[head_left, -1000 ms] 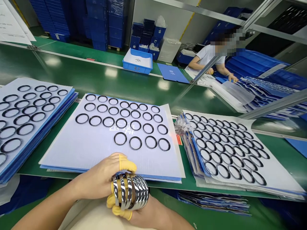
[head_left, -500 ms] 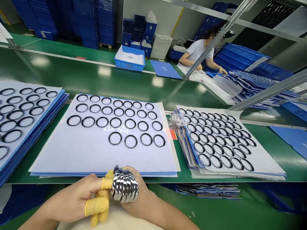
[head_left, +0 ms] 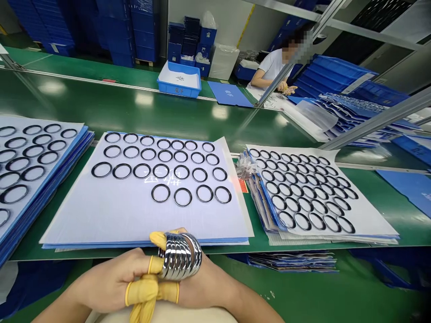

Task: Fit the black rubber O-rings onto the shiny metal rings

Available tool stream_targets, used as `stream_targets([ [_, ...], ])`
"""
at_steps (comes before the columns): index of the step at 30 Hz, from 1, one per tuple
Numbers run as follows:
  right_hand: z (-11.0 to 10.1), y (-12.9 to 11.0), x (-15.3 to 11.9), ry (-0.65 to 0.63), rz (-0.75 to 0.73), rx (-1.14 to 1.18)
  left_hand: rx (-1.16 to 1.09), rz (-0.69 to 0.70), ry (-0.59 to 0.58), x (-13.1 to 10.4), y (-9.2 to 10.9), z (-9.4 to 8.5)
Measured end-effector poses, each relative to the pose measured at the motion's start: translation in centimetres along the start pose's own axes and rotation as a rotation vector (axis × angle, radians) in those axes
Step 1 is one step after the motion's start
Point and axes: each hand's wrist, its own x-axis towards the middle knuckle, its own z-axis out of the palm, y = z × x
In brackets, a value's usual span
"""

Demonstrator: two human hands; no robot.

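Note:
A stack of shiny metal rings (head_left: 179, 260) is held at the front edge of the bench, with my right hand (head_left: 205, 282) closed round it. My left hand (head_left: 124, 280) is curled in from the left, its thumb against the left end of the stack. Yellow finger cots cover fingertips of both hands, and the fingers overlap below the rings. Just beyond lies a white sheet (head_left: 101, 211) on a blue board. Dark-rimmed rings (head_left: 160, 171) lie flat on it in rows, the nearest row being shorter.
To the right, another ring-covered sheet (head_left: 367, 220) tops a stack of boards; a similar stack (head_left: 50, 177) stands at left. A crumpled clear plastic bundle (head_left: 246, 167) sits between stacks. A blue tray (head_left: 179, 89) and a co-worker (head_left: 271, 72) are across the green bench, behind metal posts (head_left: 283, 76).
The ring stack has tilted and fanned slightly, its rightmost ring standing apart. My left fingers have closed in against my right. The co-worker's hands have come together.

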Motion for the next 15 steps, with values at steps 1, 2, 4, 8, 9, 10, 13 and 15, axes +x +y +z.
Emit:
stream_targets([
  [1, -0.1, 0.0, 0.0, -0.012, -0.003, 0.007, -0.004, -0.01, -0.025, 0.1, 0.0, 0.0],
  [2, -0.1, 0.0, -0.1, -0.019, -0.002, 0.01, 0.002, -0.015, -0.051, 0.1, 0.0, 0.1],
  [4, -0.2, 0.0, -0.3, -0.015, 0.004, 0.006, 0.017, -0.008, -0.063, 0.2, -0.1, 0.1],
  [8, -0.3, 0.2, -0.9, 0.047, 0.008, 0.06, 0.035, 0.002, -0.034, 0.5, -0.1, 0.3],
  [9, -0.4, 0.2, -1.1, 0.071, 0.025, 0.095, 0.049, -0.006, -0.018, 0.5, 0.0, 0.3],
  [10, -0.5, 0.2, -1.2, 0.094, 0.05, 0.132, 0.067, -0.014, 0.002, 0.6, 0.1, 0.4],
  [13, -0.6, 0.0, -1.3, 0.109, 0.109, 0.23, 0.113, -0.016, 0.059, 0.8, 0.5, 0.4],
  [15, -0.6, -0.1, -1.3, 0.097, 0.109, 0.278, 0.134, 0.015, 0.098, 0.8, 0.6, 0.4],
])
